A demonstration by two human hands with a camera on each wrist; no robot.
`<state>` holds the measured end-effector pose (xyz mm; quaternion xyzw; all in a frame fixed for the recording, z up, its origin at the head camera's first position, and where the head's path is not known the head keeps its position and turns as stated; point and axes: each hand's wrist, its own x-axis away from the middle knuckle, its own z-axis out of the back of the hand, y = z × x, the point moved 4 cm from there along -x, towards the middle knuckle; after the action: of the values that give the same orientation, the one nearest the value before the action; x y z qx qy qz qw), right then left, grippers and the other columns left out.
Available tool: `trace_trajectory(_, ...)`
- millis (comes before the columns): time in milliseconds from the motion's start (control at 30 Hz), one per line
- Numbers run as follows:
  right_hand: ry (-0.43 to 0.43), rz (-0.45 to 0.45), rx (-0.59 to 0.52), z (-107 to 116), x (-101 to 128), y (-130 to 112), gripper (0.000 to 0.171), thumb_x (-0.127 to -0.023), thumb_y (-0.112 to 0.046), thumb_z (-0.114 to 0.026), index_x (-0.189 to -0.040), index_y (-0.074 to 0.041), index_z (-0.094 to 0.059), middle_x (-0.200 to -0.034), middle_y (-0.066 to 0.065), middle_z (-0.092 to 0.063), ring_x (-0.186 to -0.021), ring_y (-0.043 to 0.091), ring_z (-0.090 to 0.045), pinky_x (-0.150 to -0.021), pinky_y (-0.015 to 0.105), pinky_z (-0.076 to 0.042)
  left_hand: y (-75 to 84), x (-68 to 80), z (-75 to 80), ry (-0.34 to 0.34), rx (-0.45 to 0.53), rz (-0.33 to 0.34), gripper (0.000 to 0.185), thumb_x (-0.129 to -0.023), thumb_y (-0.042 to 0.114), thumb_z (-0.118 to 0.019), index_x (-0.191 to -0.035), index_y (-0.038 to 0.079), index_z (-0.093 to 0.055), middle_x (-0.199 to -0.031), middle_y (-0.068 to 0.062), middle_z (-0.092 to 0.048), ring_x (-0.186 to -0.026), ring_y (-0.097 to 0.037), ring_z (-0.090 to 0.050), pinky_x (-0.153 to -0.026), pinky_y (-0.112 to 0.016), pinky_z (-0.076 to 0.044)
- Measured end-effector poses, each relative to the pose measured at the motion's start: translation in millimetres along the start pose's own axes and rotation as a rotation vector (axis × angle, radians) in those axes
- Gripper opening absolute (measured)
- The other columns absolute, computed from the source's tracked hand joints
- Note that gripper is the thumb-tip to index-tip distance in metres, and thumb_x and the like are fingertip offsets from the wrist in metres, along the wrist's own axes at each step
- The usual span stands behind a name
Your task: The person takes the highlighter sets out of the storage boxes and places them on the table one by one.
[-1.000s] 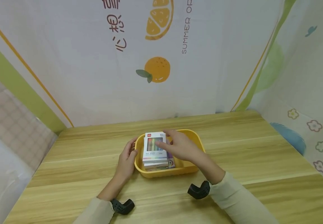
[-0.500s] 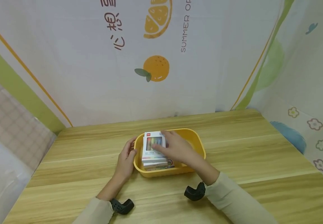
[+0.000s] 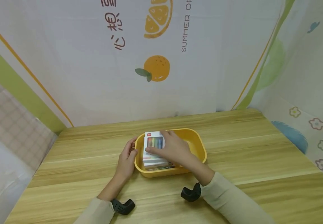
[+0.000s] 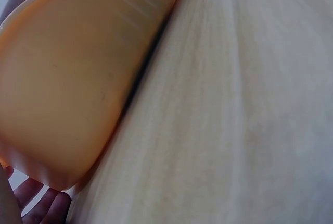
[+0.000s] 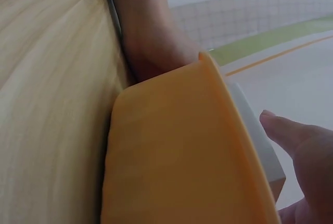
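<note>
The white box of coloured sticks (image 3: 155,143), perhaps crayons, lies printed face up on top of a stack of boxes (image 3: 157,165), inside the left end of the yellow basket (image 3: 162,174). Its long axis runs away from the person, crosswise to the basket's length, with the red-logo end pointing to the far side. The right hand (image 3: 176,149) spans it, thumb stretched over the face and fingers spread toward the far edge; I see no firm pinch. The left hand (image 3: 126,159) grips the basket's left end, its fingers curled round the outer wall. I judge the step is handling that top box; the next move calls for sure contact along its edges. The basket stands on the wooden table (image 3: 80,169), before a fruit-printed cloth (image 3: 100,81).
</note>
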<state>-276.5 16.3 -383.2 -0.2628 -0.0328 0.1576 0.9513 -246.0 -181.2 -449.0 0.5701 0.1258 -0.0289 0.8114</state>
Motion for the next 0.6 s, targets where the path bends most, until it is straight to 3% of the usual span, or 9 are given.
trace_trajectory(600,0.031,-0.016,0.066,-5.2,-2.2,-7.0,0.111,-0.068,-0.086,-0.065,-0.153,-0.017,-0.043,-0.144,0.013,-0.054,-0.108,0.026,-0.060,-0.076,0.041,-0.052,-0.6,0.1,-0.3,0.004,-0.001,-0.007,0.049,-0.099,0.008,-0.042,-0.147,0.015,-0.049,-0.132,-0.014,-0.064,-0.116,-0.021,-0.061,-0.087,-0.018,-0.053)
